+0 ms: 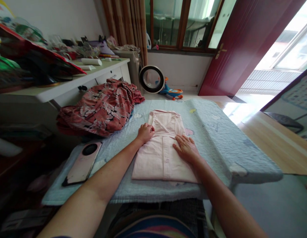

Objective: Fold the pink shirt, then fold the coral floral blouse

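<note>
A pale pink button shirt (153, 162) lies folded on the light blue quilted cloth, its placket running down the middle and its upper part forming a narrower flap at the far end. At the shirt's left edge, near the crease across it, is my left hand (145, 133), its fingers curled in on the fabric. My right hand (186, 148) rests flat on the right side of the shirt, fingers extended and pointing at the same crease. Left of my left forearm lies a pink phone (82, 163) with a round black camera ring.
The blue quilted cloth (213, 132) covers the table. A heap of red floral fabric (99, 107) sits at its back left. Beyond it stands a cluttered white desk (121, 64). A washing machine (135, 61) with its round door open and a blue-orange ride-on toy (172, 91) are behind.
</note>
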The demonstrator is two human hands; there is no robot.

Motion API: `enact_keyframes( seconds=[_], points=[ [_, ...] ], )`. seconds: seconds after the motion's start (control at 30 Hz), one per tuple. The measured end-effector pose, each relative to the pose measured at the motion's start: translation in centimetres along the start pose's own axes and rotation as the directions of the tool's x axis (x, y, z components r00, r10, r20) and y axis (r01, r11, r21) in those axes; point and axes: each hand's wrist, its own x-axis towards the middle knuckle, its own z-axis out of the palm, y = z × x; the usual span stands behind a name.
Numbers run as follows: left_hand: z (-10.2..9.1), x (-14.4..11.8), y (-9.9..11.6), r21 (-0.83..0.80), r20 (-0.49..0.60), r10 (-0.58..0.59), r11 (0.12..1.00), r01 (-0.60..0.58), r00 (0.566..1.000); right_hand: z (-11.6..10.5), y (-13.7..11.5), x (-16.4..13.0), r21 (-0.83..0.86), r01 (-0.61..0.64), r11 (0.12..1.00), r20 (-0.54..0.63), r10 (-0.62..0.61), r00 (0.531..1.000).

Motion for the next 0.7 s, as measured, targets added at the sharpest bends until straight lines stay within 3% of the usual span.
enact_keyframes(
  seconds=[0.1, 0.2, 0.33, 0.53, 0.63, 0.7],
  points=[
    [-0.2, 0.1, 0.1, -0.043, 0.000, -0.001, 0.999, 0.001, 1.000, -0.1, -0.1, 0.2, 0.021, -0.013, 1.000, 0.004, 0.013, 1.000],
    [-1.0, -0.4, 0.1, -0.070, -0.085, 0.041, 0.996, -0.047, 0.996, -0.8, 0.0, -0.4, 0.019, -0.024, 1.000, -0.030, 0.024, 0.999],
    [-3.0, -2.3, -0.6, -0.090, -0.170, 0.193, 0.974, -0.210, 0.966, -2.4, -0.2, -3.4, 0.054, 0.120, 0.991, -0.064, -0.116, 0.991],
    [-4.5, -5.5, -0.7, -0.063, 0.027, 0.513, 0.857, -0.511, 0.858, -4.3, -2.5, -8.6, 0.187, 0.309, 0.932, 0.041, -0.322, 0.946],
    [-3.5, -5.4, 0.8, -0.025, 0.087, 0.576, 0.817, -0.577, 0.812, -4.3, -4.0, -9.3, 0.205, 0.346, 0.916, 0.087, -0.369, 0.925],
    [-2.4, -4.8, 2.1, -0.011, 0.122, 0.566, 0.822, -0.569, 0.815, -4.1, -4.8, -9.2, 0.185, 0.357, 0.916, 0.094, -0.378, 0.921]
  ],
)
